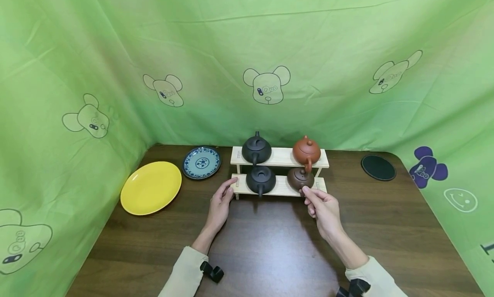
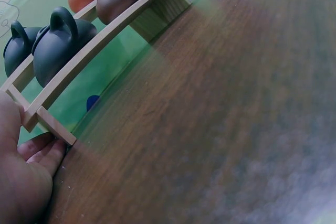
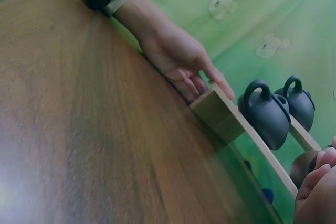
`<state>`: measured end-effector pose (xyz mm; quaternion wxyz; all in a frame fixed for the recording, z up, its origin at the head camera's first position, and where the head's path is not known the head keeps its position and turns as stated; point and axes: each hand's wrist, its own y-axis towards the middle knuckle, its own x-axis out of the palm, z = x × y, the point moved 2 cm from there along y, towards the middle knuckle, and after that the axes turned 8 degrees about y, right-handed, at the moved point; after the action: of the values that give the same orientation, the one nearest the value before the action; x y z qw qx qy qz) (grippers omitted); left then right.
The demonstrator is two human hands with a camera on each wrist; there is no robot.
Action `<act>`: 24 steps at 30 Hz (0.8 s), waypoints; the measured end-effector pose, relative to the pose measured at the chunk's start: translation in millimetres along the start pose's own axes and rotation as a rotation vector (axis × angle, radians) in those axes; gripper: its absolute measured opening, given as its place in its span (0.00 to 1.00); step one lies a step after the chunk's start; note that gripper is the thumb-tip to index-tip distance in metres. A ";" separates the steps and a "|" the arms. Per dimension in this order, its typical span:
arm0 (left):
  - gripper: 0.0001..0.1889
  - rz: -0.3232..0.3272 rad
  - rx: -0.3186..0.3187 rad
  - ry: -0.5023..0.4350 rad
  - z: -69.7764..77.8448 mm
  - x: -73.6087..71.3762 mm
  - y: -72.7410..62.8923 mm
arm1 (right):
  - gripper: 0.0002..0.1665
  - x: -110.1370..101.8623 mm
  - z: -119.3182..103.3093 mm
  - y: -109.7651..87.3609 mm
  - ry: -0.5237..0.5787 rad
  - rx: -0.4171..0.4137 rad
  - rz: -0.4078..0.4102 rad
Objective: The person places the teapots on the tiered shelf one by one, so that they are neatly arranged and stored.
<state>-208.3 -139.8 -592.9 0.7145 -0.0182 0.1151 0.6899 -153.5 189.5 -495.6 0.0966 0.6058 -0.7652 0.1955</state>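
A two-tier wooden rack (image 1: 282, 188) bears teapots on both levels. On the lower board, my right hand (image 1: 325, 212) pinches the handle of a dark brown teapot (image 1: 298, 179), which sits at the right end. My left hand (image 1: 219, 207) grips the rack's left end, with its thumb and fingers around the board and leg, as the left wrist view shows. Left of the brown teapot on that board is a black teapot (image 1: 260, 180). A second black teapot (image 1: 256, 150) and a reddish-orange teapot (image 1: 306, 152) stand on the upper board. Fingers partly hide the brown teapot's handle.
To the left lie a yellow plate (image 1: 151, 188) and a blue patterned plate (image 1: 202, 162). A dark oval mat (image 1: 378, 168) lies at the right. The brown wooden table (image 1: 262, 245) is enclosed by green cloth (image 1: 216, 43) behind and at the sides.
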 end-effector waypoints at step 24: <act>0.21 0.038 0.079 -0.091 27.9 -9.0 -17.9 | 0.11 -82.9 -26.6 -3.2 -0.186 -0.012 -0.003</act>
<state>-186.9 -144.4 -566.4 0.7059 0.0434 0.1100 0.6984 -132.2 273.7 -502.8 0.0290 0.6217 -0.7712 0.1339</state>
